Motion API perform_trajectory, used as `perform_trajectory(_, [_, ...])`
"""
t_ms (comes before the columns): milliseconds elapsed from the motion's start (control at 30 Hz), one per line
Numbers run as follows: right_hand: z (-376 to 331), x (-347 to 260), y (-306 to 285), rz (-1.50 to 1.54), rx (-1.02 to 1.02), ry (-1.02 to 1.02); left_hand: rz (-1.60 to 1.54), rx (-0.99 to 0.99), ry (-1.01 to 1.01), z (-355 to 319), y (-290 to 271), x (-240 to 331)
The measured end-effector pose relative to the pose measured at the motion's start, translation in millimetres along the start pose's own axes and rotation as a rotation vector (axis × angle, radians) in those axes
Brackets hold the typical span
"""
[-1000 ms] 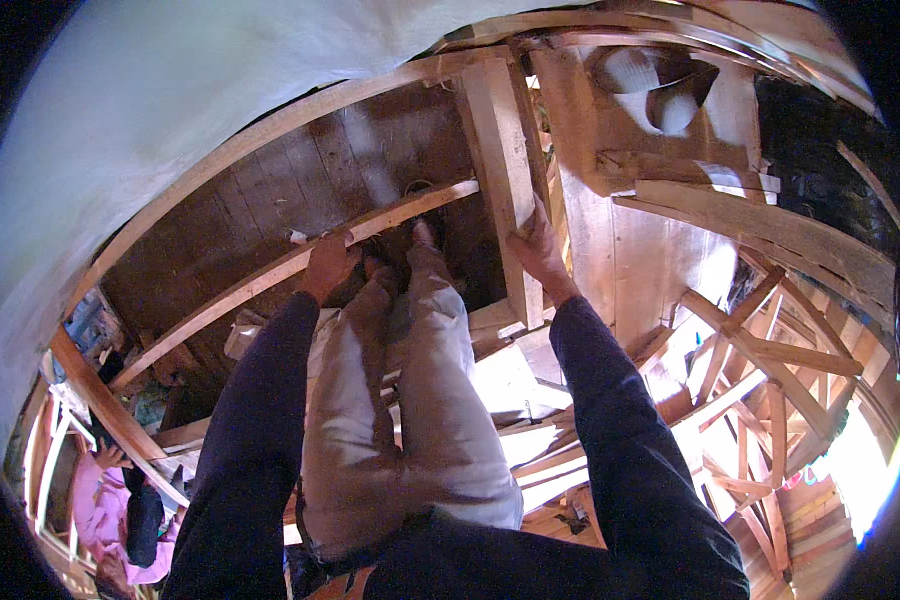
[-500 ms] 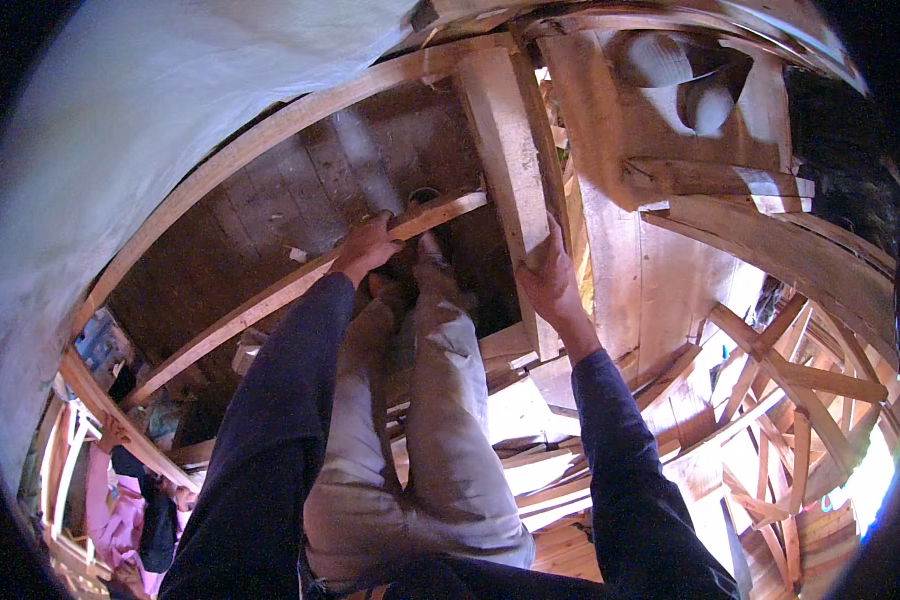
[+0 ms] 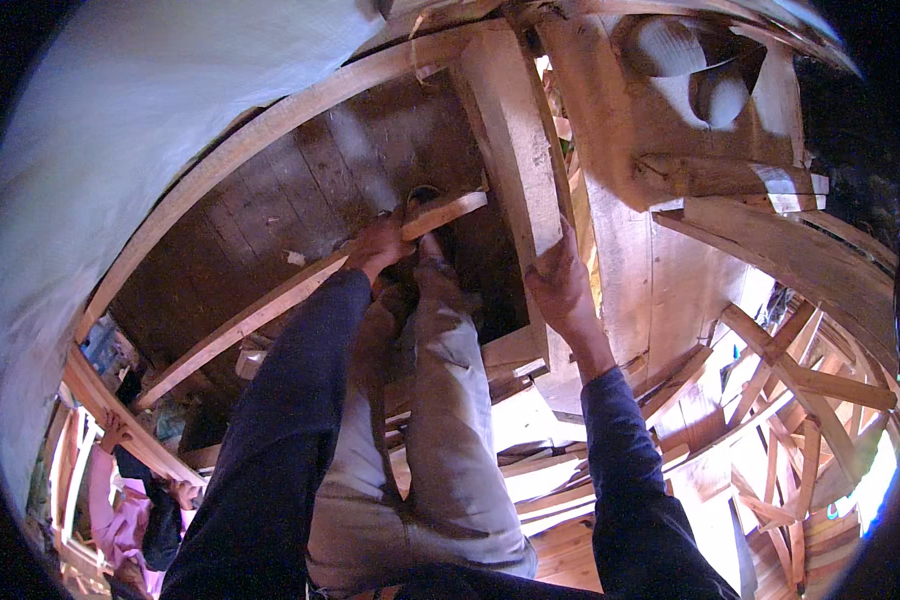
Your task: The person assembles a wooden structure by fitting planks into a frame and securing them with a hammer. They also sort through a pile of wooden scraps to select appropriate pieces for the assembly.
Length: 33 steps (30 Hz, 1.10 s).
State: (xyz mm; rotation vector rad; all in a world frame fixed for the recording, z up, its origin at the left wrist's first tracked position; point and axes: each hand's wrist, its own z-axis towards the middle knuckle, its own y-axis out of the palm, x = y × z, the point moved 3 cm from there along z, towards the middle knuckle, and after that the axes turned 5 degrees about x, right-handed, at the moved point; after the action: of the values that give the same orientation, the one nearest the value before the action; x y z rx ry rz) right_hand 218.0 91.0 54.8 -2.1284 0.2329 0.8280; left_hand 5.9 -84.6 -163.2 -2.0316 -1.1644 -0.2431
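Observation:
A long, narrow wooden batten [image 3: 260, 312] runs diagonally from the lower left toward the middle. My left hand [image 3: 380, 247] is closed around it a short way from its upper right end, which stops beside a thick wooden plank [image 3: 520, 150]. The lower part of that plank's right edge is gripped by my right hand [image 3: 562, 288], thumb on the broad face and other fingers hidden behind. Below and behind the batten, my legs [image 3: 435, 380] in light trousers go down past dark boards [image 3: 270, 210].
A curved beam [image 3: 230, 150] arches beneath a pale sheet [image 3: 150, 130] at upper left. At lower left, another person in pink [image 3: 125, 520] has a hand [image 3: 117, 428] on a beam. Crossed timbers [image 3: 800, 380] stand at right, below a heavy beam [image 3: 800, 250].
The view has shifted slightly, and the plank with my right hand appears a little farther right. My left hand has rolled slightly over the batten, staying closed on it.

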Motion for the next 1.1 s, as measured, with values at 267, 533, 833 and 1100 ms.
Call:
perform_trajectory(267, [-1.1,-4.0,0.5,0.009,0.049,-0.068,0.045,-0.024,-0.079,-21.0,-48.3,46.4])
perform_trajectory(533, [6.2,-9.4,-4.6,0.113,-0.096,0.162,0.104,-0.092,-0.026,-34.9,-71.2,54.4])
perform_trajectory(833, [10.5,1.9,2.0,0.108,-0.011,-0.019,0.077,-0.016,0.022,-39.9,-61.9,42.2])
perform_trajectory(1100, [11.8,6.5,0.8,0.114,-0.080,0.023,0.041,-0.108,-0.034,-49.5,-78.3,61.8])
